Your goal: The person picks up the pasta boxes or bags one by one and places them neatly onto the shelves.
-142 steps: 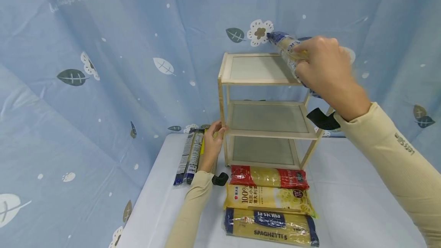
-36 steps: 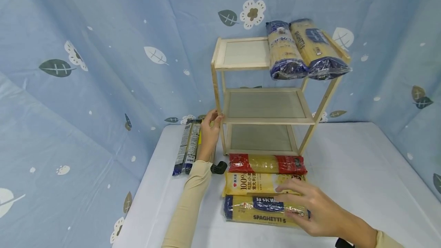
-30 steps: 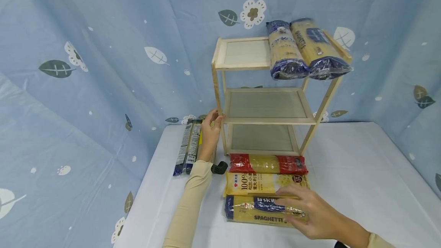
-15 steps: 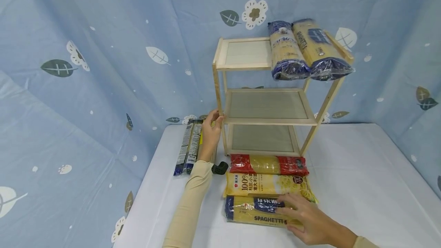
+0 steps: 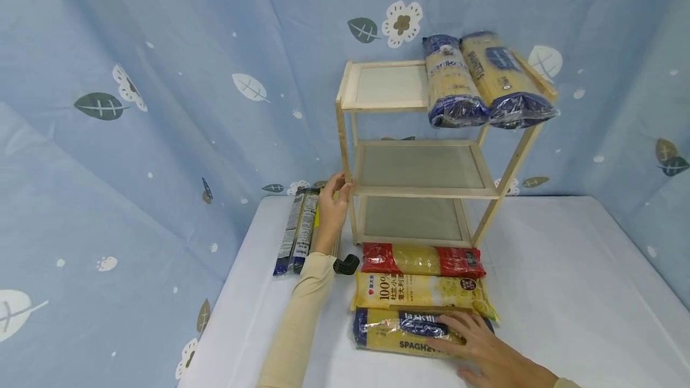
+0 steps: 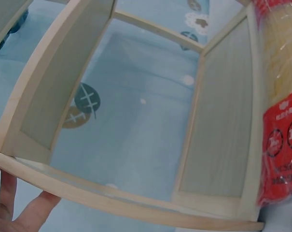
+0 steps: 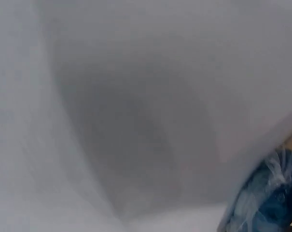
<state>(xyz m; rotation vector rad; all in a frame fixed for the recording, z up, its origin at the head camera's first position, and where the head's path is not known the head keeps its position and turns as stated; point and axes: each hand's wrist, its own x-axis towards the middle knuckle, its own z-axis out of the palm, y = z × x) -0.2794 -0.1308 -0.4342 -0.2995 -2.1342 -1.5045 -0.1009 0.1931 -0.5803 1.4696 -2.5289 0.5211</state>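
My left hand (image 5: 331, 211) grips the left post of a three-tier wooden shelf (image 5: 426, 191), thumb and fingers around it at middle-tier height. In the left wrist view, fingertips (image 6: 42, 205) show at the pale wooden frame (image 6: 112, 202). My right hand (image 5: 482, 349) lies over the right half of a blue-ended spaghetti pack (image 5: 385, 331), fingers spread on its top and thumb apart from its near side. Only that pack's crinkled dark blue wrapper end (image 7: 266, 198) shows in the right wrist view; the hand is out of sight there.
Behind the front pack lie a yellow noodle pack (image 5: 426, 290) and a red-ended pasta pack (image 5: 420, 259). Two blue-ended packs (image 5: 455, 79) (image 5: 498, 73) rest on the right of the top tier. More dark-ended packs (image 5: 296, 232) lie left of the shelf. A patterned blue curtain (image 5: 178, 106) hangs behind.
The pasta pack that my right hand held over the top tier now rests there. That hand has come down onto the front spaghetti pack, its fingers spreading. My left hand keeps its grip.
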